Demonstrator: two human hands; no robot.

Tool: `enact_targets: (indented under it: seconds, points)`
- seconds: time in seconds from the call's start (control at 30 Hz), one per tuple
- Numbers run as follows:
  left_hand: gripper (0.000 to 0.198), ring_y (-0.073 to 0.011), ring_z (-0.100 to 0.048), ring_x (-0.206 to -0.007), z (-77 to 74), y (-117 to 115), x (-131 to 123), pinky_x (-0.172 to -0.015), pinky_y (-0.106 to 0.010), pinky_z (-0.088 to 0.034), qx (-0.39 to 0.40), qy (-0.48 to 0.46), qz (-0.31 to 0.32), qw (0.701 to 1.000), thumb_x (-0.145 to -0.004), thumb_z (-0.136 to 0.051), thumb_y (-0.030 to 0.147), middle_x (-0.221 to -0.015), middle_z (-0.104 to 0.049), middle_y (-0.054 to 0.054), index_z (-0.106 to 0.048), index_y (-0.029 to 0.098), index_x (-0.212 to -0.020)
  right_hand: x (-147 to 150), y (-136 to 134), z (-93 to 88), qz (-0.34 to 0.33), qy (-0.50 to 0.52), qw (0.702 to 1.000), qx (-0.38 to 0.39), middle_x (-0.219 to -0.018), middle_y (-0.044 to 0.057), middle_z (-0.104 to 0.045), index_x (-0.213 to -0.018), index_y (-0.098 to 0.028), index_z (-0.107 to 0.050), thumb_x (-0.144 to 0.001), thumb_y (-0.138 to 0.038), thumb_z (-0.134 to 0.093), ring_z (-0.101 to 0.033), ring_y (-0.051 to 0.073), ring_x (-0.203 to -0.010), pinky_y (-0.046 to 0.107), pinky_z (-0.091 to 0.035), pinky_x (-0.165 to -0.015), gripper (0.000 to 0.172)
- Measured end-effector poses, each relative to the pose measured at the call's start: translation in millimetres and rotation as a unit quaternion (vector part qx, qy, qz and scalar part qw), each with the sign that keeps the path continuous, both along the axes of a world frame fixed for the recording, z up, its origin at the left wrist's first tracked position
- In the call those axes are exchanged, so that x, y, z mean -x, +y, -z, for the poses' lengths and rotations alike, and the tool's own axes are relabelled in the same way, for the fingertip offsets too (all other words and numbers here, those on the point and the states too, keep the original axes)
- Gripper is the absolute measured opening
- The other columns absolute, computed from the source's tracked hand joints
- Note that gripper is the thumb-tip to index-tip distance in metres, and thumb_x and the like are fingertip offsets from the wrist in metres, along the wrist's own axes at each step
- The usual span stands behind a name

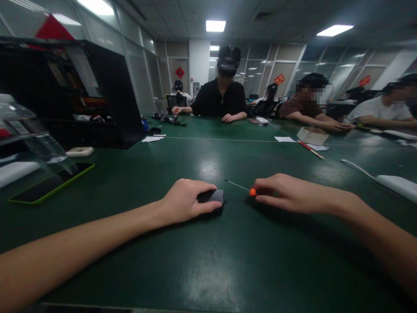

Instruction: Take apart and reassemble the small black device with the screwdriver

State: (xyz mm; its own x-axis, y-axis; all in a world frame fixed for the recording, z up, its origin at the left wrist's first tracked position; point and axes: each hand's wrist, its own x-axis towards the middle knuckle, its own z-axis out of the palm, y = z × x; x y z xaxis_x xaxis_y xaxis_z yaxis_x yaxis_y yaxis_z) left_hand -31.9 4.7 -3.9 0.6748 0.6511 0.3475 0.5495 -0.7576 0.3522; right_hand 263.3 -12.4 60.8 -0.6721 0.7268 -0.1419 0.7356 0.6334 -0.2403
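Near the middle of the green table [208, 261], my left hand [185, 200] grips a small dark grey, box-shaped device [213, 198] from its left side, thumb on the near edge and fingers on the far edge. What the device is I cannot make out. To its right, my right hand [286, 191] is closed on a thin screwdriver [252, 192] with an orange handle, most of which the fingers hide. The metal shaft points left and away from me, its tip apart from the device.
A green-edged phone [54, 184], a clear plastic bottle [35, 130] and a black open-fronted case [107, 95] stand at the left. Across the table sits a person in black [218, 98]. A small beige box [312, 135] and a white object [399, 187] lie at the right.
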Motion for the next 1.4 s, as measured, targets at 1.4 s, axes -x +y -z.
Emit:
enact_targets:
  seconds: [1.4]
  points:
    - [0.048,-0.0216,-0.068,-0.087,1.1,0.4,-1.0,-0.075,-0.030,-0.048,0.001,0.003,0.002,1.000,-0.089,-0.055,0.056,-0.103,-0.074,-0.006,-0.068,0.018,-0.115,6.1,-0.3,5.1,-0.044,0.053,0.997,-0.021,-0.101,0.007,-0.067,-0.112,-0.020,-0.065,-0.099,-0.038,-0.045,-0.063,0.019,-0.090,0.031,-0.046,-0.080,0.030]
